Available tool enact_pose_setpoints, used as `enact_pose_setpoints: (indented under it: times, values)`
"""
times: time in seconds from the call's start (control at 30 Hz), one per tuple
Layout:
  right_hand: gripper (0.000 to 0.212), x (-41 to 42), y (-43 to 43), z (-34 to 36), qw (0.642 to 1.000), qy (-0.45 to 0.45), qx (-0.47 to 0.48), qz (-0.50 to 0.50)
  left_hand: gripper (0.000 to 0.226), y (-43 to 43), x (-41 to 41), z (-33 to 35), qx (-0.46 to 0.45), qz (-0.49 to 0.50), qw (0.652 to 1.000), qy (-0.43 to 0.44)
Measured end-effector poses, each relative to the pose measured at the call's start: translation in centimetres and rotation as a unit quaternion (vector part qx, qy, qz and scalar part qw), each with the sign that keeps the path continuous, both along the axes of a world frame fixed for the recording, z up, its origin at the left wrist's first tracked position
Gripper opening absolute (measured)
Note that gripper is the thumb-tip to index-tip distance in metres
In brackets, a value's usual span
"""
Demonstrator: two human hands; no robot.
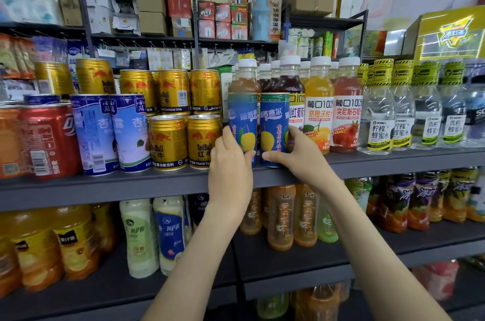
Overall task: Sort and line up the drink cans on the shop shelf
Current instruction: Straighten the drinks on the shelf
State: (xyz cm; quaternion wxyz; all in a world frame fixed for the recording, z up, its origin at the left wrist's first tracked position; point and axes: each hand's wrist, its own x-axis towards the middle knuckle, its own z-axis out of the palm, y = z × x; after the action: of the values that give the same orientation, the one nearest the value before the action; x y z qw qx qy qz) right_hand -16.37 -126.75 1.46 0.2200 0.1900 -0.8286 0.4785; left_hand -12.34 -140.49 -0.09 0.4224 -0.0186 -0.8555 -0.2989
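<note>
Gripping left blue can [242, 121] in left hand [231, 163], right blue can [274, 121] in right hand [298, 154]

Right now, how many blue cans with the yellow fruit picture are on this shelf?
2. The left blue can is gripped by the left hand, the right blue can beside it by the right hand, both at the shelf front. More may be hidden behind.

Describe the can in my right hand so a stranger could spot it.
On the grey middle shelf, right of the gold cans, stand two tall blue cans. Yours is the right blue can, beside the juice bottles; the left blue can borders the gold ones.
</note>
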Motion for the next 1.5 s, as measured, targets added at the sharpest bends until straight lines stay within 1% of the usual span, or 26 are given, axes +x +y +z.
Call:
enact_pose_setpoints:
  times: [0.17,0.27,0.33,0.4,0.47,0.53,0.63,0.7,0.77,0.9,1.0,1.1,1.17,1.23,1.3,1.4,1.5]
  values:
    - [0.064,-0.4,-0.5,-0.4,0.994,0.050,0.054,-0.076,0.065,0.1,0.1,0.1,-0.014,-0.001,1.000,-0.008]
    - [0.071,0.0,-1.1,-0.8,0.993,0.063,0.026,-0.094,0.066,0.1,0.2,0.1,-0.020,-0.004,1.000,-0.012]
    - [0.071,0.4,-1.5,-1.2,0.993,0.067,-0.001,-0.096,0.072,0.2,0.5,0.1,-0.017,-0.012,1.000,-0.013]
    - [0.070,0.9,-1.8,-1.9,0.990,0.088,0.017,-0.113,0.074,0.3,1.3,-0.2,-0.031,-0.011,0.999,0.014]
    - [0.070,1.5,-2.2,-2.7,0.981,0.122,0.047,-0.143,0.066,0.3,1.7,-0.8,-0.076,0.000,0.995,0.064]
    - [0.061,2.2,-2.5,-3.6,0.967,0.175,0.061,-0.174,0.057,-0.1,1.7,-1.9,-0.095,-0.004,0.991,0.089]
    - [0.042,3.7,-2.9,-5.4,0.946,0.255,0.058,-0.190,0.044,-0.7,2.4,-4.0,-0.105,-0.043,0.987,0.116]
    - [0.034,5.2,-3.2,-7.1,0.943,0.269,0.060,-0.185,0.038,-1.0,3.8,-5.8,-0.108,-0.090,0.982,0.126]
    - [0.027,6.7,-3.6,-9.2,0.953,0.247,0.064,-0.164,0.036,-1.5,5.2,-7.7,-0.103,-0.133,0.980,0.110]
    - [0.021,9.3,-4.4,-14.6,0.973,0.180,0.089,-0.113,0.035,-2.8,7.2,-12.6,-0.111,-0.163,0.979,0.045]
    - [0.020,10.9,-5.0,-19.2,0.988,0.091,0.103,-0.071,0.035,-4.2,8.7,-17.0,-0.106,-0.175,0.978,-0.030]
    - [0.018,12.4,-6.0,-24.0,0.991,0.006,0.131,-0.040,0.029,-5.7,10.9,-22.0,-0.124,-0.153,0.973,-0.120]
    - [0.021,13.3,-6.8,-27.3,0.986,-0.063,0.153,-0.025,0.029,-6.5,12.3,-25.2,-0.124,-0.146,0.957,-0.218]
    - [0.022,14.3,-7.6,-30.4,0.977,-0.120,0.173,-0.004,0.031,-7.3,13.5,-28.1,-0.120,-0.125,0.934,-0.314]
    - [0.020,15.7,-8.4,-33.0,0.968,-0.160,0.193,0.020,0.031,-8.1,15.0,-30.4,-0.119,-0.091,0.912,-0.382]
    - [0.016,18.2,-9.5,-35.7,0.955,-0.202,0.213,0.050,0.027,-9.3,18.1,-32.9,-0.097,-0.051,0.891,-0.440]
    - [0.017,20.1,-11.4,-37.3,0.950,-0.198,0.228,0.082,0.028,-11.2,20.9,-33.8,-0.085,-0.003,0.880,-0.468]
